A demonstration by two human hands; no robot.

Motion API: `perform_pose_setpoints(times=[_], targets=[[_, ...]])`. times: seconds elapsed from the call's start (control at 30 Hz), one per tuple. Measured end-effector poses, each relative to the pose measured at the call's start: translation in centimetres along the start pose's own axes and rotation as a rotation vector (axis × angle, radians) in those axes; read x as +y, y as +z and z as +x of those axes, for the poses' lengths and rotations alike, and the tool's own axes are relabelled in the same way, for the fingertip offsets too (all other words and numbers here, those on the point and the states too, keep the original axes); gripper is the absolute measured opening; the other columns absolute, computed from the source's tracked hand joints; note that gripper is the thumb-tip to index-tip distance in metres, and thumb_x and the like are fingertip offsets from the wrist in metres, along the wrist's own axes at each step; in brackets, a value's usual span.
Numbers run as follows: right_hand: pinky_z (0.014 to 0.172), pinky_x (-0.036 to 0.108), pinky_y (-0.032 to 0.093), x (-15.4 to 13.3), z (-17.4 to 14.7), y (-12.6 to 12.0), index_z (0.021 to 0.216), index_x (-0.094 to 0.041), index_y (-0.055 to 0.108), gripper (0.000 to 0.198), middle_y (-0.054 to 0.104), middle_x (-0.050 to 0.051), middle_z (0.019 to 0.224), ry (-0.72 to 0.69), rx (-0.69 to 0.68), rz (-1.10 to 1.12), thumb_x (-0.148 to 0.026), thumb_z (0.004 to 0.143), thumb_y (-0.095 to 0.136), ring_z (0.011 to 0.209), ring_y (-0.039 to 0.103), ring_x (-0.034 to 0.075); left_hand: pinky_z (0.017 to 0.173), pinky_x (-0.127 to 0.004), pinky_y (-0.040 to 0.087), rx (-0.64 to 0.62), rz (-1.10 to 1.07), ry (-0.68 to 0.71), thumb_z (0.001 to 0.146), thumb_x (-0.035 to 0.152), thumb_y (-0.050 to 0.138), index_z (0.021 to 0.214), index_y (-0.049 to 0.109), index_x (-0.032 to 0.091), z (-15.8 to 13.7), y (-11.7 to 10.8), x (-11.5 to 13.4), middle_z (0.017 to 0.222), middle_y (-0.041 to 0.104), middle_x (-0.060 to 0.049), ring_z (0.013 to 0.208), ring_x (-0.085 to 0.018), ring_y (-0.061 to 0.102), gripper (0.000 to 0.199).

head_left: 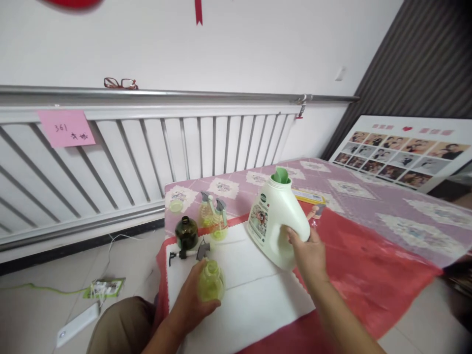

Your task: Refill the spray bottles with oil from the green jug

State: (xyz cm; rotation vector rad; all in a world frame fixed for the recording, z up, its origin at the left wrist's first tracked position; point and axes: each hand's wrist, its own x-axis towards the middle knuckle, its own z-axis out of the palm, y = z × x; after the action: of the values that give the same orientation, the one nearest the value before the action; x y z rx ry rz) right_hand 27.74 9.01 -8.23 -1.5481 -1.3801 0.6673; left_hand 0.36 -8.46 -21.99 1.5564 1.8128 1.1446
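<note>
My left hand (193, 295) is wrapped round a small yellow-green see-through bottle (211, 282) with an uncapped neck. By its handle, my right hand (308, 248) grips a large pale-green detergent jug (275, 216), tilted a little to the left, with a green spout in its capless mouth. Just beyond the left hand lie a black pump head (181, 254) and a grey trigger spray head (202, 250). A dark green round bottle (186, 233) stands behind them, beside clear spray bottles (219, 221) with grey trigger tops.
White paper (254, 300) lies over a red sheet (368, 260) on the purple patterned tablecloth (354, 189). A small pale lid (176, 205) sits at the far left corner. A yellow box (309, 196) is behind the jug. The radiator (206, 142) borders the table's back.
</note>
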Motion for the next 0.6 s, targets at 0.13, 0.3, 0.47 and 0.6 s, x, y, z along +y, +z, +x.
perform_pose_setpoints(times=[0.13,0.3,0.47,0.6], targets=[[0.069,0.032,0.051,1.6,-0.3,1.1,0.105,-0.016,0.060,0.053,0.071,0.010,0.094,0.023,-0.025,0.008,-0.060,0.075,0.063,0.083,0.066,0.026,0.121,-0.055,0.030,-0.012,-0.017,-0.002,0.057,0.022,0.078,0.145,0.027,0.028,-0.1,0.0,0.1,0.152,0.043,-0.013,0.142,-0.036,0.039,0.102],[0.072,0.037,0.051,3.0,-0.4,1.3,0.099,-0.017,0.061,0.050,0.070,0.009,0.089,0.005,-0.025,0.025,-0.059,0.072,0.063,0.082,0.065,0.027,0.123,-0.052,0.025,-0.063,-0.062,-0.067,0.056,0.027,0.084,0.146,0.030,0.025,0.1,-0.6,1.4,0.152,0.042,-0.013,0.143,-0.036,0.037,0.105],[0.086,0.049,0.050,3.9,-1.8,1.0,0.121,-0.014,0.057,0.066,0.065,0.016,0.113,-0.088,0.070,0.088,-0.060,0.073,0.062,0.100,0.062,0.033,0.124,-0.048,0.020,-0.097,-0.072,-0.146,0.054,0.022,0.083,0.148,0.030,0.025,0.2,-1.0,2.6,0.155,0.039,-0.013,0.145,-0.033,0.033,0.108],[0.104,0.058,0.040,3.8,-3.7,0.7,0.134,-0.015,0.050,0.062,0.054,0.019,0.134,-0.369,0.225,0.134,-0.048,0.083,0.063,0.126,0.051,0.036,0.124,-0.046,0.019,-0.101,-0.086,-0.158,0.056,0.025,0.082,0.150,0.027,0.026,0.2,-1.2,3.2,0.156,0.037,-0.011,0.146,-0.032,0.031,0.109]])
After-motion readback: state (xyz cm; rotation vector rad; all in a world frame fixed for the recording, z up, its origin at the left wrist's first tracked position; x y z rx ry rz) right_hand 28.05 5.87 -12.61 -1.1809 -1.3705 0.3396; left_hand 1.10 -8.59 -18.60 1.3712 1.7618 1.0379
